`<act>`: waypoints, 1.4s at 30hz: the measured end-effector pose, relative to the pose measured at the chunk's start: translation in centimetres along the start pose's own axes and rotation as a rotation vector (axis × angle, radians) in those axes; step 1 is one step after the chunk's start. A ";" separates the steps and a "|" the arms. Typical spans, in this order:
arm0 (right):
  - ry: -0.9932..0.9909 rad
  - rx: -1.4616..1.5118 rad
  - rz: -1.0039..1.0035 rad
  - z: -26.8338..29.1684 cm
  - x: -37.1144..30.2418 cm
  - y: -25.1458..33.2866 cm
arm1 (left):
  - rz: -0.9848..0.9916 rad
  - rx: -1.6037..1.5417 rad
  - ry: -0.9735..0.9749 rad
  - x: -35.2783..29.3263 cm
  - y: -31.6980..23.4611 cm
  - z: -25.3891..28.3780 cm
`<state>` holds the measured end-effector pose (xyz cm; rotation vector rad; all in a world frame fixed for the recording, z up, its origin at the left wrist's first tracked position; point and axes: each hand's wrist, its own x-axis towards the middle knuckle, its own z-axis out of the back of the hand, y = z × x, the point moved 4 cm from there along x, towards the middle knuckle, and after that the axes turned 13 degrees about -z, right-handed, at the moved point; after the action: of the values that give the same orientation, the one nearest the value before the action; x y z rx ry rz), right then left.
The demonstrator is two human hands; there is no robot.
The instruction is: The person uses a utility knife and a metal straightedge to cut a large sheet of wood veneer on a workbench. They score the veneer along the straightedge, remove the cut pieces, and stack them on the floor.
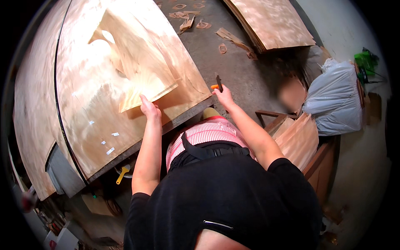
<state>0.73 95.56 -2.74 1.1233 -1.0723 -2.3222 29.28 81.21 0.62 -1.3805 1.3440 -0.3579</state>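
A strip of thin wood veneer [143, 68] rises in a curve off the large veneer sheet [100, 127] on the table to my left. My left hand [151, 110] grips its near edge, thumb on top. The strip's far part has a ragged edge with a hole beside it. Just beyond the table's right corner, my right hand [225, 97] is closed around a dark utility knife [218, 82] with an orange part. The knife points away from me, apart from the veneer. Small white stickers [115, 134] lie on the large sheet near its front edge.
A black cable [57, 91] crosses the table's left part. A yellow scraper [121, 174] sits below the front edge. Veneer scraps [231, 38] litter the floor ahead. To the right are a veneer stack [271, 21], a pale plastic bag [336, 100] and loose sheets [298, 139].
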 end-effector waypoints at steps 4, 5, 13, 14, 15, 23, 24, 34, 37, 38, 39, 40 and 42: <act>0.091 -0.049 -0.244 0.5 0.5 -1.0 | -0.056 0.051 0.038 0.0 0.7 1.9; 0.137 -0.060 -0.335 0.3 0.2 -0.7 | -0.039 0.107 0.035 0.0 0.9 2.6; 0.499 0.453 -0.710 -2.5 0.8 -2.0 | 0.110 0.302 0.352 -3.1 -2.5 9.9; 0.494 0.471 -0.721 -2.0 1.5 -3.0 | 0.114 0.371 0.366 -3.2 -4.1 11.7; 0.470 0.504 -0.771 -1.9 1.7 -3.7 | 0.127 0.445 0.369 -3.7 -5.7 13.5; 0.483 0.609 -0.868 -2.8 2.4 -3.6 | -0.905 0.845 -0.774 4.5 -17.2 39.6; 0.433 0.623 -0.867 -2.1 2.8 -4.1 | -0.794 0.693 -0.810 5.7 -17.5 39.3; 0.229 0.643 -0.776 -2.8 2.1 -2.6 | -0.172 -0.013 -0.971 9.6 -17.5 44.9; 0.230 0.661 -0.736 -2.7 1.4 -2.2 | -0.287 0.029 -0.751 10.8 -17.8 45.2; 0.161 0.621 -0.712 -2.7 1.0 -2.0 | -0.395 0.029 -0.689 11.2 -17.7 46.2; 0.203 0.577 -0.706 -2.8 0.7 -1.7 | -0.447 0.071 -0.710 11.7 -17.7 46.6; 0.194 0.530 -0.650 -2.4 1.1 -2.2 | -0.451 0.071 -0.674 12.5 -17.7 47.6; 0.199 0.415 -0.598 -2.5 0.3 -2.4 | -0.388 0.103 -0.734 13.7 -17.5 48.7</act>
<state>2.54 95.76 -5.77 2.0233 -1.3127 -2.3752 81.70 88.39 -7.45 -1.4804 0.4524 -0.1411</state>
